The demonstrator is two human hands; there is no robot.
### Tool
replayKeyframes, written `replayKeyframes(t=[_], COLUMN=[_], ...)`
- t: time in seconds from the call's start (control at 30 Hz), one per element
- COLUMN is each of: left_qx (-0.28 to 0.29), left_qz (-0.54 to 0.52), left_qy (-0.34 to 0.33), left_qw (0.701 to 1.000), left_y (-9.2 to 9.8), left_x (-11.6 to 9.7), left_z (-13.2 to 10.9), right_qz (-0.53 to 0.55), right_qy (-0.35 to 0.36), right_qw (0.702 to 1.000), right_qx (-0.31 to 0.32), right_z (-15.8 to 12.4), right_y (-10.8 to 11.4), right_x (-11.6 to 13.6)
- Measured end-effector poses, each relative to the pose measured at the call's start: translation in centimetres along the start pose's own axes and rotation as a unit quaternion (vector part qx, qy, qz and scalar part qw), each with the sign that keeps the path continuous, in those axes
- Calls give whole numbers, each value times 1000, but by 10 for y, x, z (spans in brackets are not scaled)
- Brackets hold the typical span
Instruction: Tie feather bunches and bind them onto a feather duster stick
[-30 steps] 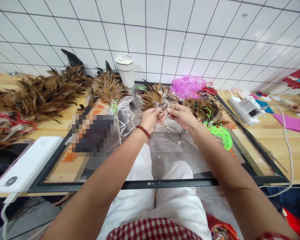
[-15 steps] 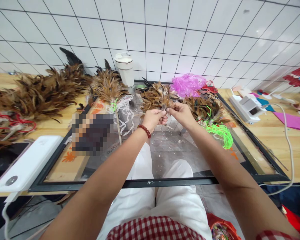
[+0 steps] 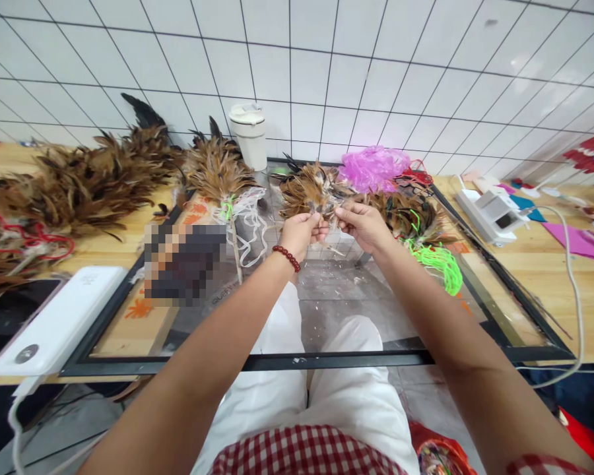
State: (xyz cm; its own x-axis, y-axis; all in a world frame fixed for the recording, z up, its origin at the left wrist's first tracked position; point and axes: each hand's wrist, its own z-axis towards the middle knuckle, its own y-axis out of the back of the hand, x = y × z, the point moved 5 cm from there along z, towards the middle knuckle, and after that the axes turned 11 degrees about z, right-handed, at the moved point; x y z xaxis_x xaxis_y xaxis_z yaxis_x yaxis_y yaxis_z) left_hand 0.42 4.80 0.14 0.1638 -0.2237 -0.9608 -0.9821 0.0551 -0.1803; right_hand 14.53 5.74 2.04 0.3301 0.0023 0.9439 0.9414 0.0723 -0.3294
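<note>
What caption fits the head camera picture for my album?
A left hand and right hand pinch a brown feather bundle over a glass-topped table.

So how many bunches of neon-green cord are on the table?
2. A small tie on the feather bundle left of the left hand; a larger loose bunch on the glass, right of the right hand. More may be hidden under feathers.

Both hands (image 3: 332, 226) pinch feather bundle (image 3: 309, 189) above glass panel (image 3: 336, 303).
</note>
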Motion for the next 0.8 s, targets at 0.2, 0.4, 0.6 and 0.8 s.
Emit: replayKeyframes(t=[0.2, 0.4, 0.6, 0.8], left_qx=[10, 15, 8, -4], left_qz=[-33, -54, -57, -68], left_qy=[-11, -21, -30, -11], left_qw=[999, 998, 998, 998], left_y=[1, 0, 0, 4], left_x=[1, 3, 2, 2], left_z=[3, 5, 7, 7], right_qz=[-82, -149, -126, -26], right_qy=[24, 48, 60, -11], right_qw=[996, 987, 989, 1000], right_qx=[4, 30, 38, 6], right_z=[0, -1, -2, -1], right_y=[0, -6, -10, -5], right_x=[0, -5, -11, -8])
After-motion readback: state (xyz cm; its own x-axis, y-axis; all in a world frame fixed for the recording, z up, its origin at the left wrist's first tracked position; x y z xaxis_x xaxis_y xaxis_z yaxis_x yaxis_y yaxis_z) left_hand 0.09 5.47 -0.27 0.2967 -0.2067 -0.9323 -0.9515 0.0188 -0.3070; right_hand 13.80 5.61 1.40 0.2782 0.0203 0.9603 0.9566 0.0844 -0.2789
